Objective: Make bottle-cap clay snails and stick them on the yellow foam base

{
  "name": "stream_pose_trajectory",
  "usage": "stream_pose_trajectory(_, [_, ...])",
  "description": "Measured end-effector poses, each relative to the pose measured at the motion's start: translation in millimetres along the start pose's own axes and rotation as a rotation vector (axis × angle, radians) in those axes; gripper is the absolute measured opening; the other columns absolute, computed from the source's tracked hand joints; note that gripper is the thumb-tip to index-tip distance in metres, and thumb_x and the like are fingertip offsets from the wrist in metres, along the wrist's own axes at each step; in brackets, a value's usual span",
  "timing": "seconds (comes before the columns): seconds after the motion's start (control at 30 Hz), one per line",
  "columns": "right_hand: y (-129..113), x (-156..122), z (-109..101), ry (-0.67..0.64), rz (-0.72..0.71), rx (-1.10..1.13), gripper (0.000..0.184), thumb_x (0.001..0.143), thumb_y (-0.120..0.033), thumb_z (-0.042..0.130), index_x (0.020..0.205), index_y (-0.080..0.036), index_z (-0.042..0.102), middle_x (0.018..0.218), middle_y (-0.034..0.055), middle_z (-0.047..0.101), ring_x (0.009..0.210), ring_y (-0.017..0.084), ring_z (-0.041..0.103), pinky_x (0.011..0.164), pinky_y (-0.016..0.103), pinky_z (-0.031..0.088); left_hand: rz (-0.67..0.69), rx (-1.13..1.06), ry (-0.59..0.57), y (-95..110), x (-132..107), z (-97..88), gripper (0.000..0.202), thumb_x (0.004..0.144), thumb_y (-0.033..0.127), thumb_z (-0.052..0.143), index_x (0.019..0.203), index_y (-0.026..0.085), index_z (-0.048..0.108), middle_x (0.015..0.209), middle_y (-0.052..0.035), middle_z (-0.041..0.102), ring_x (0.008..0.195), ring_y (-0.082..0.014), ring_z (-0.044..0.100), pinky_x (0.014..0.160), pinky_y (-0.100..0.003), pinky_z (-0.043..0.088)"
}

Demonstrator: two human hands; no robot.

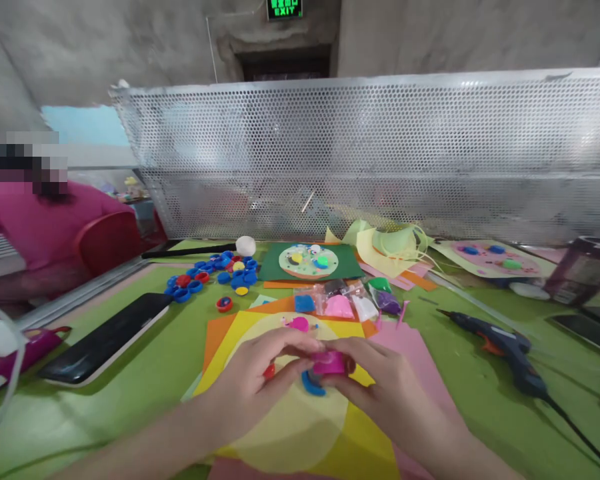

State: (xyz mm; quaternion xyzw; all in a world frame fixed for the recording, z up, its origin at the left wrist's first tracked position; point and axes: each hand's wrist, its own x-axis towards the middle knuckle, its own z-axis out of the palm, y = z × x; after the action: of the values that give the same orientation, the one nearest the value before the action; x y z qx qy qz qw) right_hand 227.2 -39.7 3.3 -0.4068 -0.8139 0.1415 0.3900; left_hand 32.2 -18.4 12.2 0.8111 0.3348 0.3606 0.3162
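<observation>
My left hand and my right hand meet over a pale yellow paper circle that lies on a bright yellow sheet. Between the fingertips of both hands is a small magenta lump of clay; the fingers hide part of it. Just below it, a curved blue piece rests on the circle. A red piece shows beside my left fingers, partly covered. Beyond my fingers sits another magenta clay shape.
Bags of clay, including a pink one, lie ahead. Blue and red bottle caps cluster at left near a phone. A glue gun lies right. Behind stands a perforated metal screen; a person in pink sits left.
</observation>
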Motion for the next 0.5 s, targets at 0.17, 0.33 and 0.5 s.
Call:
stream_pose_trajectory(0.17, [0,-3,7,0.189,-0.261,-0.224,0.019,0.092,-0.025,0.041,0.087,-0.018,0.058,0.078,0.0051,0.066,0.070,0.014,0.063,0.060,0.024,0.050,0.060,0.137,0.072,-2,-11,0.7,0.025,0.079,0.025,0.060,0.103,0.027,0.052,0.097,-0.0021,0.066,0.079,-0.0155,0.063,0.071,-0.025,0.052])
stream_pose_trajectory(0.33, [-6,-7,4,0.180,-0.404,-0.413,0.022,0.093,-0.020,0.039,0.081,-0.016,0.057,0.073,0.0057,0.067,0.063,0.016,0.064,0.054,0.026,0.050,0.089,0.242,-0.011,5,-16,1.5,0.029,0.074,0.032,0.066,0.096,0.025,0.050,0.086,-0.0017,0.066,0.072,-0.0156,0.061,0.065,-0.024,0.051])
stream_pose_trajectory(0.5, [-9,-11,0,0.073,-0.493,-0.591,0.039,0.096,-0.024,0.024,0.085,-0.018,0.061,0.069,0.0065,0.067,0.060,0.017,0.064,0.049,0.027,0.049,0.153,0.350,-0.080,10,-22,3.3,0.028,0.083,0.023,0.052,0.110,0.023,0.044,0.095,-0.0056,0.065,0.086,-0.0188,0.061,0.076,-0.027,0.050])
